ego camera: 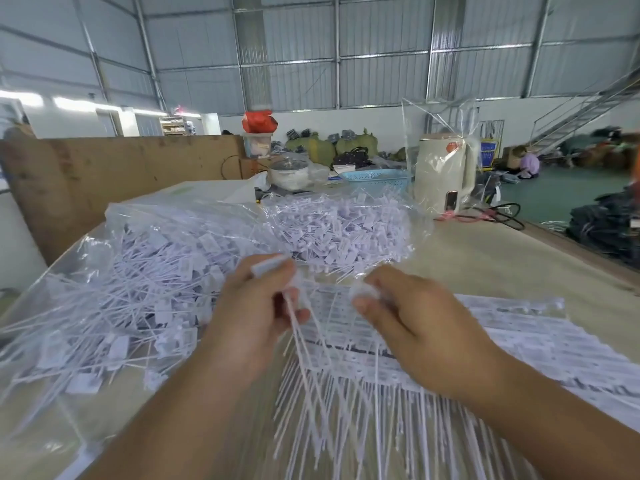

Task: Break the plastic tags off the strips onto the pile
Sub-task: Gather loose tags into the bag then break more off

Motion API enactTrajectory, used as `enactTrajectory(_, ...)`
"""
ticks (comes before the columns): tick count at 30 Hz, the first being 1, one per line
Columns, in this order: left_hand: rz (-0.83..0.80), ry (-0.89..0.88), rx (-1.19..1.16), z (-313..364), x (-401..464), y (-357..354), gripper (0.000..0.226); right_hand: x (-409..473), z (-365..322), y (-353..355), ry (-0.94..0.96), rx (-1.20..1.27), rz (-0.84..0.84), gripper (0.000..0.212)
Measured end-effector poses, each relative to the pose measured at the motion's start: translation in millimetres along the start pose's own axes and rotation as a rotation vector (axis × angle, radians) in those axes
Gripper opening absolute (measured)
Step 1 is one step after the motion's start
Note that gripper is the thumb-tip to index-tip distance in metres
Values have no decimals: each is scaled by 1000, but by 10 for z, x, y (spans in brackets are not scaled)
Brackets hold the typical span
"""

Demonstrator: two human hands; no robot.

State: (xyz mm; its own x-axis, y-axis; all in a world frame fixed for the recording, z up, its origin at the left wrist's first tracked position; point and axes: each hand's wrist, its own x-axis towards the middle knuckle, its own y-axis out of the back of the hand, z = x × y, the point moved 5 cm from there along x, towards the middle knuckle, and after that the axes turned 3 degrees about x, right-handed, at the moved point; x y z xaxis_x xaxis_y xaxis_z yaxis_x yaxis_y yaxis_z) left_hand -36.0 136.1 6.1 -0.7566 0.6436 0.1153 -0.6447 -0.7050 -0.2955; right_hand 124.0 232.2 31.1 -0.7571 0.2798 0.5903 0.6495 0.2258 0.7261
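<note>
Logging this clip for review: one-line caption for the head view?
Left hand and right hand pinch white tags on a strip, with the pile of loose tags left.

Even, soft daylight filled the hall, a bright window strip (79, 105) glared at upper left, edges bowed, and the hands (412, 317) were motion-blurred.

Warehouse-type workshop: corrugated metal walls (294, 46) on steel framing, metal staircase (585, 109), stuffed sacks (311, 147) stacked by the wall, bulk plastic tags (346, 226) bagged on desk (502, 258).
</note>
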Motion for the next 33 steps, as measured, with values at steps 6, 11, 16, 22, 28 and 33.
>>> enactTrajectory(6, -232, -12, 298, -32, -154, -259, 10, -36, 22, -267, 47, 38, -225, 51)
enactTrajectory(11, -205, -79, 358, 13, -139, -217, 10, -49, 0, -231, 68, 47, -187, 49)
enactTrajectory(16, -287, -40, 376, -46, -165, -235, 13, -27, 2, -183, 58, 106, -165, 50)
enactTrajectory(22, -433, -26, 346, -184, -213, -336, 22, -15, 18, -191, 35, 165, -195, 61)
enactTrajectory(28, -403, -131, 434, -151, -187, -317, 5, -26, 31, -151, 0, 121, -242, 44)
enactTrajectory(33, -321, -98, 322, -111, -120, -230, 20, 2, 102, -56, -52, -54, -313, 33)
